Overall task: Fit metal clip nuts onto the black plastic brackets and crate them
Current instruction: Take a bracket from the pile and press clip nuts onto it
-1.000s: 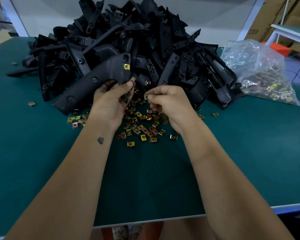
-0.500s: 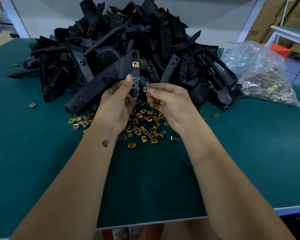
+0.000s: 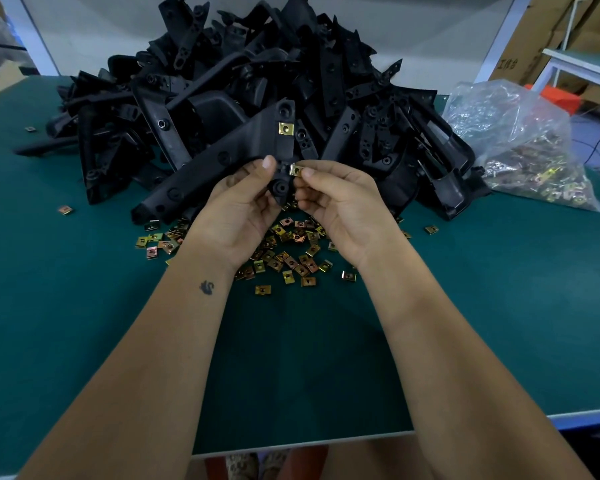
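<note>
Here your left hand (image 3: 241, 206) grips a black bracket (image 3: 222, 157) at its lower tab, thumb up along the front and fingers curled behind it. The bracket is lifted off the bench (image 3: 66, 306), its long body slanting down to your left toward the green surface, its upper arm standing in front of the pile (image 3: 257, 81) of other brackets. One brass clip nut, the fitted nut (image 3: 286, 128), already sits on that upper arm.

Your right hand (image 3: 340, 206) pinches a second nut (image 3: 295, 170) between thumb and forefinger, the other fingers curled loosely beneath. This nut is right at the edge of the bracket's tab, just beside your left thumb; whether it is partly slid on or only touching, you cannot tell from this angle.

Below your hands, loose nuts (image 3: 284, 251) lie scattered on the bench, thickest directly under your wrists and thinning toward you. A few strays lie apart, one (image 3: 65, 210) well off to your left and one (image 3: 431, 230) to your right.

Right of the pile a clear plastic bag (image 3: 520, 143) slumps on the bench, with more nuts showing through its lower part. Cardboard boxes (image 3: 551, 32) stand beyond the bench at far right.
</note>
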`<action>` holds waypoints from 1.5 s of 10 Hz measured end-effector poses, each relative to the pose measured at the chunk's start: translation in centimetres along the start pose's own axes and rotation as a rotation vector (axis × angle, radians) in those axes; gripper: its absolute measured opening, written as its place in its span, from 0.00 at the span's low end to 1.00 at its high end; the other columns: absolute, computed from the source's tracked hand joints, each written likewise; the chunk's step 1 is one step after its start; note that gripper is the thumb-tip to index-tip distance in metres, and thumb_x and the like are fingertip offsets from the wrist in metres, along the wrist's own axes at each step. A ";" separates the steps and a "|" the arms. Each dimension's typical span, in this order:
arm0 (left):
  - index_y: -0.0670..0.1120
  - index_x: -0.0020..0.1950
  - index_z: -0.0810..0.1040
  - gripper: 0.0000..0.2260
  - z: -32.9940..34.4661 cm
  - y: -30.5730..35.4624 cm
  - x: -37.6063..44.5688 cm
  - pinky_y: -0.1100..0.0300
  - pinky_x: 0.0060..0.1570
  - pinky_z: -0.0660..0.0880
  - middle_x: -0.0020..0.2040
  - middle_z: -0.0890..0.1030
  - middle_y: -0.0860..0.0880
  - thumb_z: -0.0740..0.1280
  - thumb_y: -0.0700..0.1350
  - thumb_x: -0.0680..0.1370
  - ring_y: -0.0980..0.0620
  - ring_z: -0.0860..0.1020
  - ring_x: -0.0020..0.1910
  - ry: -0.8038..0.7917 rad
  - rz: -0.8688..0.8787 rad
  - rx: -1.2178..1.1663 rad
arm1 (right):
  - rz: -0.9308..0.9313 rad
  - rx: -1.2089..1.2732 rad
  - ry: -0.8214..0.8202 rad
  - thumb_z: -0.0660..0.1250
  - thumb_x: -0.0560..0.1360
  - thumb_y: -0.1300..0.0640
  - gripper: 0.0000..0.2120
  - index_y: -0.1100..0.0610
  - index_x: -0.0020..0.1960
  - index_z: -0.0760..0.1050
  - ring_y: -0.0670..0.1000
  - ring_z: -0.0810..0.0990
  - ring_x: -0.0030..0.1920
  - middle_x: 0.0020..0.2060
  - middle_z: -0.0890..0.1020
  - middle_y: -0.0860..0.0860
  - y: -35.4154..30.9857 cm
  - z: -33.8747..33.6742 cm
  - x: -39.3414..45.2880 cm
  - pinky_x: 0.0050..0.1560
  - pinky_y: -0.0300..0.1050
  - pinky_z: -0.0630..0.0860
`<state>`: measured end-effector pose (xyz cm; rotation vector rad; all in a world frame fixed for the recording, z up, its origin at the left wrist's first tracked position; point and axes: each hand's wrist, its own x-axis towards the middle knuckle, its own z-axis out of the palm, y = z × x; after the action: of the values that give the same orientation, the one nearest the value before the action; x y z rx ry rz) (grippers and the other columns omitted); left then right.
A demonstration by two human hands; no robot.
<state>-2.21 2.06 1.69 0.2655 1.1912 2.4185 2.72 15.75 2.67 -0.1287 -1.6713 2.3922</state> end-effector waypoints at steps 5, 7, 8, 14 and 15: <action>0.40 0.65 0.75 0.23 0.4 -0.1 -0.2 0.67 0.45 0.78 0.54 0.80 0.45 0.70 0.47 0.72 0.55 0.80 0.47 -0.037 0.000 -0.012 | -0.001 0.028 0.033 0.65 0.77 0.68 0.07 0.61 0.45 0.80 0.46 0.79 0.34 0.34 0.82 0.51 0.0 0.0 0.1 0.37 0.38 0.77; 0.43 0.57 0.79 0.15 0.1 -0.2 0.0 0.67 0.47 0.79 0.49 0.83 0.48 0.70 0.47 0.72 0.56 0.82 0.45 -0.046 -0.004 -0.020 | 0.000 0.018 0.021 0.65 0.77 0.68 0.07 0.61 0.45 0.80 0.46 0.79 0.34 0.34 0.82 0.51 0.0 0.0 0.0 0.37 0.38 0.77; 0.42 0.58 0.79 0.16 0.0 -0.2 0.0 0.67 0.47 0.79 0.49 0.84 0.49 0.70 0.47 0.72 0.57 0.82 0.45 -0.050 -0.007 -0.026 | -0.001 0.018 0.012 0.65 0.77 0.68 0.07 0.61 0.45 0.81 0.46 0.79 0.34 0.34 0.81 0.52 -0.1 0.1 0.0 0.37 0.38 0.77; 0.44 0.53 0.77 0.14 0.6 -0.3 -0.3 0.70 0.40 0.77 0.46 0.82 0.49 0.70 0.48 0.70 0.57 0.80 0.42 -0.063 -0.017 0.056 | 0.043 0.120 0.003 0.66 0.77 0.66 0.07 0.60 0.42 0.80 0.46 0.77 0.33 0.33 0.80 0.51 0.0 -0.1 0.0 0.38 0.38 0.75; 0.46 0.48 0.77 0.10 0.5 -0.3 -0.4 0.70 0.40 0.77 0.44 0.83 0.51 0.70 0.47 0.70 0.57 0.80 0.41 -0.063 -0.012 0.059 | 0.027 0.108 -0.010 0.65 0.78 0.66 0.07 0.60 0.43 0.79 0.46 0.76 0.33 0.32 0.79 0.50 0.2 0.0 -0.1 0.37 0.37 0.75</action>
<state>-1.64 2.40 1.80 0.3493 1.2343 2.3499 2.80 15.67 2.52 -0.1224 -1.5496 2.5011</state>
